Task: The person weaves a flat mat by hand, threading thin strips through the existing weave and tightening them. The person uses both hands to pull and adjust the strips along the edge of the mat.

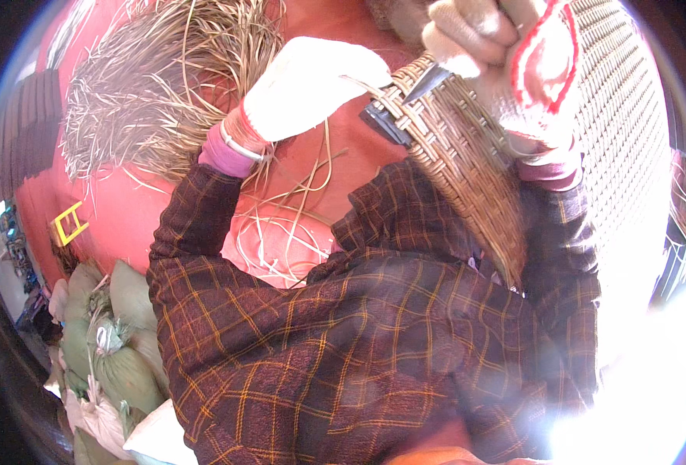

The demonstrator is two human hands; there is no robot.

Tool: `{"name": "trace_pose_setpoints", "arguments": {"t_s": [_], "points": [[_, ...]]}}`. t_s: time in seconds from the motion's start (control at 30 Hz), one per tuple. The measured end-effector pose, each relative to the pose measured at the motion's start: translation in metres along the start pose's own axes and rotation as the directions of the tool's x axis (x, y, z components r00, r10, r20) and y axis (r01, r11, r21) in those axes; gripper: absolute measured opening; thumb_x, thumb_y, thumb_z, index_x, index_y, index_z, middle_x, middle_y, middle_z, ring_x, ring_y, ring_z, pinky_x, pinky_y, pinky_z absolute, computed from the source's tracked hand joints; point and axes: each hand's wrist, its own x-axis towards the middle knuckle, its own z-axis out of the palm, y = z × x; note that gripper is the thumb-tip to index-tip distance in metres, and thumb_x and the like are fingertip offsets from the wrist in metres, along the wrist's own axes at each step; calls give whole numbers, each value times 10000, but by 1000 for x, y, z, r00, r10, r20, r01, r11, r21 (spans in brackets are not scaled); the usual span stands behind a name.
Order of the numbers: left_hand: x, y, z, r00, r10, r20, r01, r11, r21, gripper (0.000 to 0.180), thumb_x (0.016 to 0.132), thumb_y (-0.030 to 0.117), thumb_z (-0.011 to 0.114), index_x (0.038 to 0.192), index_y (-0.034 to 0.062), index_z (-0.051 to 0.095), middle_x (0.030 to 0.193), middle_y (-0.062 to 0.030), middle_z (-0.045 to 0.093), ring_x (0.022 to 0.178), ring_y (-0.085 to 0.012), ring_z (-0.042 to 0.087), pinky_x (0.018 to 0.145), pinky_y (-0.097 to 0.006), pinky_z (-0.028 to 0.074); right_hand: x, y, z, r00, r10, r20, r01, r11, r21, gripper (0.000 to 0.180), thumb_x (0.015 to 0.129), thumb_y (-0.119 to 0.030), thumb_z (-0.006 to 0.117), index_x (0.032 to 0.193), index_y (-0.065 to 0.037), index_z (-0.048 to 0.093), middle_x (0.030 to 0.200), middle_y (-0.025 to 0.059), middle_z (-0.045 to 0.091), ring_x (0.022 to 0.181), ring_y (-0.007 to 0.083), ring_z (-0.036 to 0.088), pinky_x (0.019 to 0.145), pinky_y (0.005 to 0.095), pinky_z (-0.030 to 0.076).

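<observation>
Head view, looking down over a plaid-sleeved torso. Left hand (312, 85), in a white work glove, is closed around the dark handle of a tool (401, 105) whose metal blade is pushed in among the strands at the rim of a woven basket (467, 163); the grip is a full fist on the handle. Right hand (513, 46), in a white glove with a red-edged cuff, lies over the upper rim of the basket with the fingers curled onto the weave; how tightly that grip closes cannot be told, since the fingertips are partly cut off by the upper edge. The basket is held up in front of the chest, tilted, between the two hands, its finer-woven body spreading toward the right. Behind the left hand lies a heap of dry straw-coloured fibres (157, 85) on a red floor (126, 209), with loose strands (281, 232) scattered nearer the body. Green sacks (126, 341) are piled at lower left.
</observation>
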Motion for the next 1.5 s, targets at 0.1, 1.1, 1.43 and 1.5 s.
{"name": "trace_pose_setpoints", "arguments": {"t_s": [0.1, 1.1, 1.43, 1.5], "points": [[-5, 2, -9, 996, -84, 37, 88, 986, -142, 214, 971, 68, 665, 1134, -47, 740, 1100, -127, 768, 992, -208, 736, 909, -326, 587, -4, 2, 10, 994, 23, -107, -27, 999, -38, 355, 1133, -361, 425, 1133, -44, 585, 576, -52, 360, 437, 87, 282, 436, 284, 286], [13, 3, -34, 953, 32, 302, 34, 977, -210, 267, 994, 165, 676, 1148, -44, 736, 1082, -147, 767, 946, -196, 734, 853, -342, 597, -13, 13, 28, 984, -136, -116, 126, 988, -86, 362, 1134, -357, 420, 1122, -20, 552, 537, -43, 300, 397, 94, 257, 389, 280, 230], [22, 15, -23, 964, 157, 216, -207, 950, 234, 171, 931, 144, 698, 1029, 15, 752, 892, -133, 732, 836, -254, 732, 774, -352, 580, -10, 20, 12, 995, -94, 42, 95, 995, -24, 267, 1099, -291, 495, 1182, -53, 582, 592, -30, 443, 453, 92, 363, 453, 267, 338], [13, 8, -11, 989, 146, -2, -144, 977, -158, 207, 969, 144, 671, 1040, -37, 741, 996, -135, 772, 909, -215, 739, 850, -340, 585, -12, 21, 16, 996, -79, 37, 81, 995, -52, 268, 1120, -279, 456, 1012, -91, 615, 578, -52, 399, 453, 78, 337, 479, 257, 321]]}}
